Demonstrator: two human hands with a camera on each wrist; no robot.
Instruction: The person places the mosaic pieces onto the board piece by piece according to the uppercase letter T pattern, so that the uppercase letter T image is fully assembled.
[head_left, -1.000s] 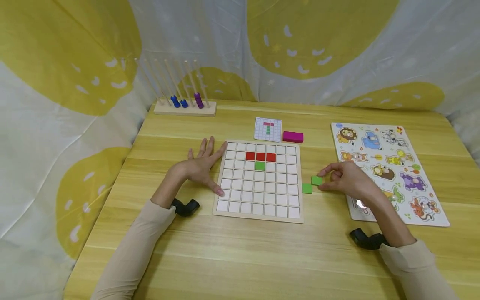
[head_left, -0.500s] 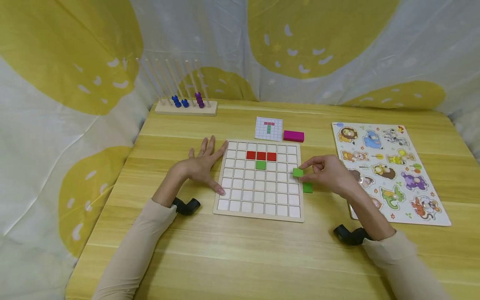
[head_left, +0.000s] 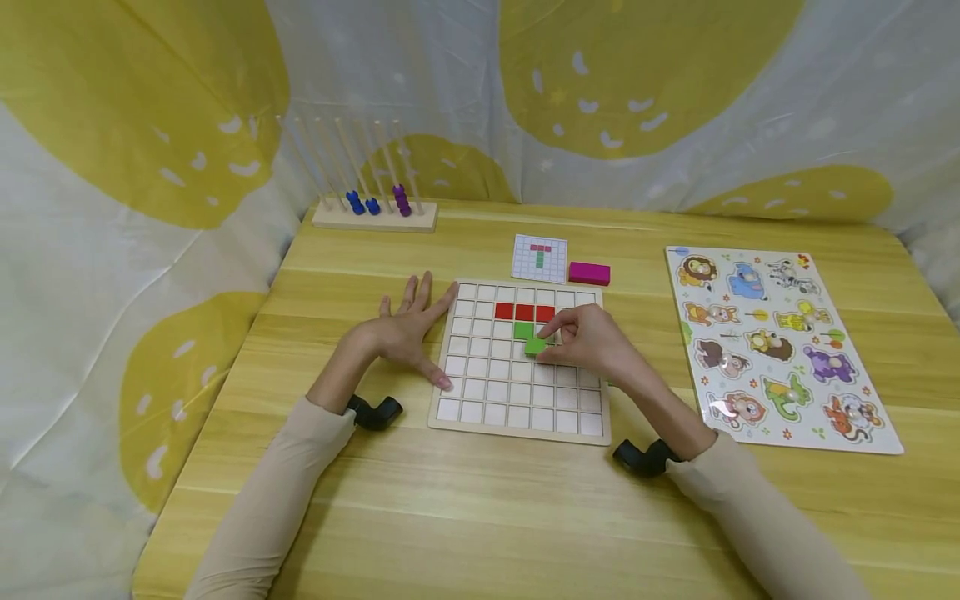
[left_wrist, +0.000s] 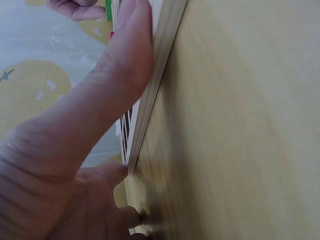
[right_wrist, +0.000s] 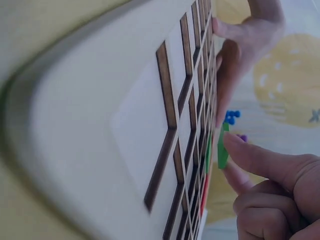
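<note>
A square wooden grid board (head_left: 517, 430) lies on the table. Three red tiles (head_left: 524, 312) fill adjoining cells near its far side, and a green tile (head_left: 522, 331) sits in the cell below the middle one. Between thumb and index finger, my right hand (head_left: 592, 340) pinches another green tile (head_left: 535, 347) just under that one; in the right wrist view the pinched tile (right_wrist: 223, 146) is held slightly off the board. My left hand (head_left: 401, 335) rests spread at the board's left edge, its thumb (left_wrist: 120, 65) on the rim.
Behind the board lie a pattern card (head_left: 539, 259) with a T figure and a magenta block (head_left: 589, 273). An animal puzzle board (head_left: 783, 350) occupies the right side. A peg abacus (head_left: 375, 217) with blue and purple beads stands at the back left.
My right hand has carried the pinched green tile leftward from beside the board to over its middle cells. The left hand has stayed at the board's left edge.
</note>
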